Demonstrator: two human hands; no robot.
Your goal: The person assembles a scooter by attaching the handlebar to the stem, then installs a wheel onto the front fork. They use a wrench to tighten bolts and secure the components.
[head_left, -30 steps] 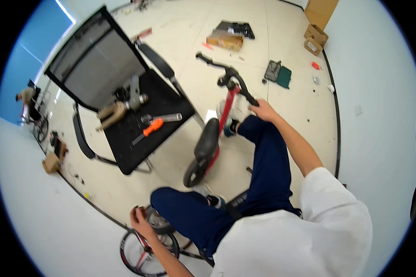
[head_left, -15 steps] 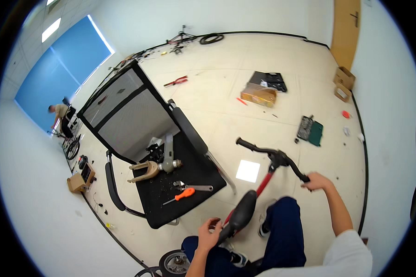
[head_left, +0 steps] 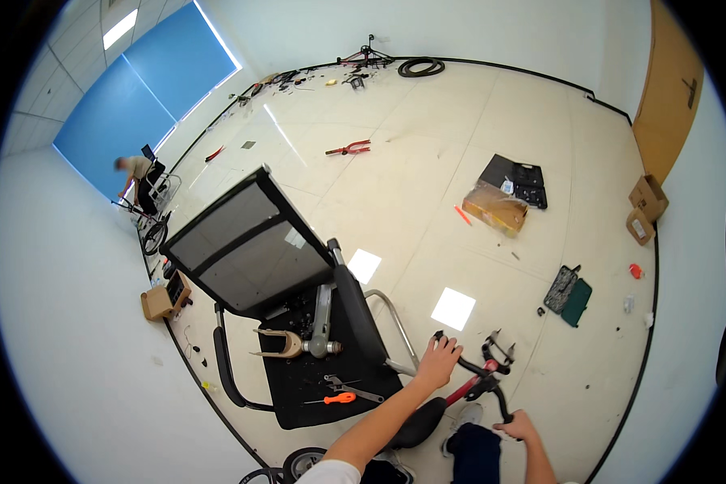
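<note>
My left hand (head_left: 438, 362) is wrapped over the left end of a black bicycle handlebar (head_left: 469, 365). The right grip is in my right hand (head_left: 519, 425), fingers curled round it. Below the bar, a red frame tube (head_left: 462, 392) runs down to a black saddle (head_left: 418, 424), partly hidden by my left forearm. A small forked metal part (head_left: 500, 347) stands out ahead of the bar. Just left of my left arm is a black office chair (head_left: 286, 407); its seat carries a tan fork (head_left: 284, 344), an adjustable wrench (head_left: 355, 389) and an orange-handled screwdriver (head_left: 339, 398).
Ahead on the floor lie an open toolbox (head_left: 531, 187), a cardboard box (head_left: 492, 211), a green socket case (head_left: 575, 302) and a red fork (head_left: 348, 149). Cartons (head_left: 648, 198) stand along the right wall. Far left, another person (head_left: 139, 177) bends over a bicycle.
My left hand has left the saddle area and gone forward onto the left handlebar end. The handlebar has turned and sits lower in view, with my right hand still on its grip.
</note>
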